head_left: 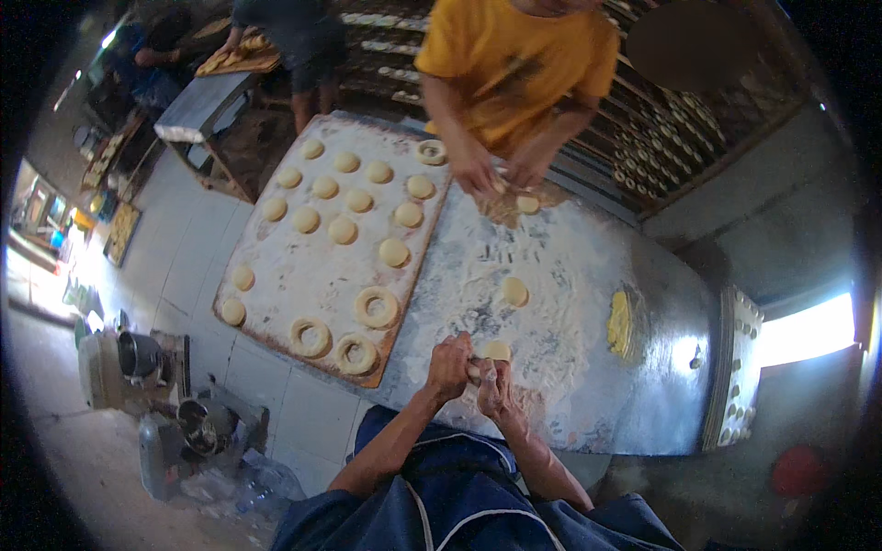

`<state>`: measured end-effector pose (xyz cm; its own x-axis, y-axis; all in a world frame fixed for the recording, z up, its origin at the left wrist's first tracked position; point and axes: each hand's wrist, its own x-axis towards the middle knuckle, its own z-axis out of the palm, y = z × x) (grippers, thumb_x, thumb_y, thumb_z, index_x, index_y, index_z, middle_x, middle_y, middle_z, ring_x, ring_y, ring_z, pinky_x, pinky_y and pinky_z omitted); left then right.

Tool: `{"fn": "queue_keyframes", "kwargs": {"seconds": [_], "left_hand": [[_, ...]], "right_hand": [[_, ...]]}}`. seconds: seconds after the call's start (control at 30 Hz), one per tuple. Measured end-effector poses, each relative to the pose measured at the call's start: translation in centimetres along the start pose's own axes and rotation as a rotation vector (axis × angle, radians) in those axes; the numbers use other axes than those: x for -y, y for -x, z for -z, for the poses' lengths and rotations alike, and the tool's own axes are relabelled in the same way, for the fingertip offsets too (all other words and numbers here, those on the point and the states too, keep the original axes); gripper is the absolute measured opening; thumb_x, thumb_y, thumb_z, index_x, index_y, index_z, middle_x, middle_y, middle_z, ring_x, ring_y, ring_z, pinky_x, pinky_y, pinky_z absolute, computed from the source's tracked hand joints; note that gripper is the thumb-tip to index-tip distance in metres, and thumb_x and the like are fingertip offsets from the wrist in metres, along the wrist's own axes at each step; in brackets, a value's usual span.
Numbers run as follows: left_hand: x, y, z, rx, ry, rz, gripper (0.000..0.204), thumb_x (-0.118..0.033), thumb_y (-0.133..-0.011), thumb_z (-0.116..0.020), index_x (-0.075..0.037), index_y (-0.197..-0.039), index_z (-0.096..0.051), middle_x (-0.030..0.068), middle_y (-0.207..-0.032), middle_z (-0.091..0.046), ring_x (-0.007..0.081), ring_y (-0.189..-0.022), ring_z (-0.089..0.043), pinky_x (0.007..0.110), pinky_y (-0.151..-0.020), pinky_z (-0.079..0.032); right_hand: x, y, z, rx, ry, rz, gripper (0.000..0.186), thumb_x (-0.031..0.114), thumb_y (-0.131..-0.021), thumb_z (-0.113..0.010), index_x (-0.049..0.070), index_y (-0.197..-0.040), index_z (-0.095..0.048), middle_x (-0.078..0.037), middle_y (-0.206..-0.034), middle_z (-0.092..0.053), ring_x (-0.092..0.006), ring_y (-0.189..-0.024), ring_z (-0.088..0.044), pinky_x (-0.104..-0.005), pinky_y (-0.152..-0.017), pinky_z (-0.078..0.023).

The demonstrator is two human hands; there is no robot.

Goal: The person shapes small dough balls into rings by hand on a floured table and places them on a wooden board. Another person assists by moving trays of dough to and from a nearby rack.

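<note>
My left hand (pixel 450 366) and my right hand (pixel 494 389) are close together over the near edge of the floury metal table (pixel 657 367). Both have curled fingers around a small piece of dough (pixel 474 371), mostly hidden by them. Just beyond my right hand lies a round of dough (pixel 497 350), and farther out another pale dough ball (pixel 515 292) rests in the flour. To the left, a floured wooden board (pixel 276 239) carries several dough balls (pixel 342 230) and several dough rings (pixel 356 354), three of them near its close corner.
Across the table a person in a yellow shirt (pixel 519 73) works dough with both hands. A yellow smear of fat (pixel 620 323) lies at right. Racks of dough rings (pixel 666 142) stand behind. Metal pots (pixel 204 424) sit on the floor at left, and other people work at the back left.
</note>
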<state>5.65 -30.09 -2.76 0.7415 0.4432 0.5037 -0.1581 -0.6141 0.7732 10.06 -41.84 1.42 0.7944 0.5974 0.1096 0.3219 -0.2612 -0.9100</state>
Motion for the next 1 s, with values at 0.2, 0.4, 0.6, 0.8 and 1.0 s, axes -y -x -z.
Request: {"fn": "queue_keyframes", "kwargs": {"seconds": [0.2, 0.4, 0.6, 0.8, 1.0], "left_hand": [[2.0, -0.4, 4.8, -0.104, 0.593, 0.225, 0.031, -0.033, -0.093, -0.054, -0.007, -0.079, -0.044, 0.0065, -0.07, -0.045, 0.0276, -0.065, -0.05, 0.043, -0.065, -0.043], [4.5, -1.2, 8.9, -0.445, 1.745, 0.867, 0.012, -0.017, -0.084, -0.055, -0.007, -0.081, -0.049, 0.0121, -0.068, -0.048, 0.0323, -0.064, -0.053, 0.042, -0.062, -0.044], [6.9, -0.4, 11.9, -0.306, 0.842, 0.356, 0.025, -0.027, -0.093, -0.053, -0.009, -0.08, -0.044, 0.0081, -0.07, -0.046, 0.0275, -0.063, -0.05, 0.039, -0.061, -0.041], [8.2, -1.0, 14.7, -0.221, 0.42, 0.217, 0.03, -0.033, -0.096, -0.049, -0.009, -0.078, -0.042, 0.0049, -0.068, -0.043, 0.023, -0.061, -0.045, 0.038, -0.062, -0.041], [9.2, -0.8, 17.5, -0.268, 0.476, 0.478, 0.034, -0.031, -0.093, -0.049, -0.004, -0.073, -0.043, 0.0042, -0.068, -0.045, 0.018, -0.06, -0.041, 0.035, -0.061, -0.042]], "right_hand": [[3.2, -2.7, -3.1, 0.218, -0.034, 0.094, 0.045, 0.036, -0.1, -0.045, -0.002, -0.085, -0.064, -0.015, -0.067, -0.057, -0.0325, -0.056, -0.052, -0.0413, -0.053, -0.04], [4.0, -3.8, -7.9, 0.221, -0.048, 0.091, 0.054, 0.043, -0.1, -0.037, 0.0, -0.076, -0.058, -0.016, -0.065, -0.053, -0.0335, -0.055, -0.049, -0.042, -0.053, -0.038], [4.5, -3.9, -11.5, 0.281, -0.11, 0.028, 0.052, 0.041, -0.1, -0.044, -0.001, -0.072, -0.058, -0.012, -0.056, -0.048, -0.0256, -0.049, -0.045, -0.041, -0.047, -0.035], [6.3, -6.2, -14.1, 0.359, -0.103, 0.171, 0.044, 0.032, -0.1, -0.045, 0.0, -0.073, -0.06, -0.013, -0.062, -0.054, -0.0286, -0.053, -0.051, -0.041, -0.052, -0.042], [7.7, -7.5, -16.8, 0.388, -0.189, 0.144, 0.064, 0.053, -0.099, -0.034, 0.0, -0.075, -0.06, -0.008, -0.064, -0.052, -0.0211, -0.061, -0.051, -0.0368, -0.056, -0.04]]}}
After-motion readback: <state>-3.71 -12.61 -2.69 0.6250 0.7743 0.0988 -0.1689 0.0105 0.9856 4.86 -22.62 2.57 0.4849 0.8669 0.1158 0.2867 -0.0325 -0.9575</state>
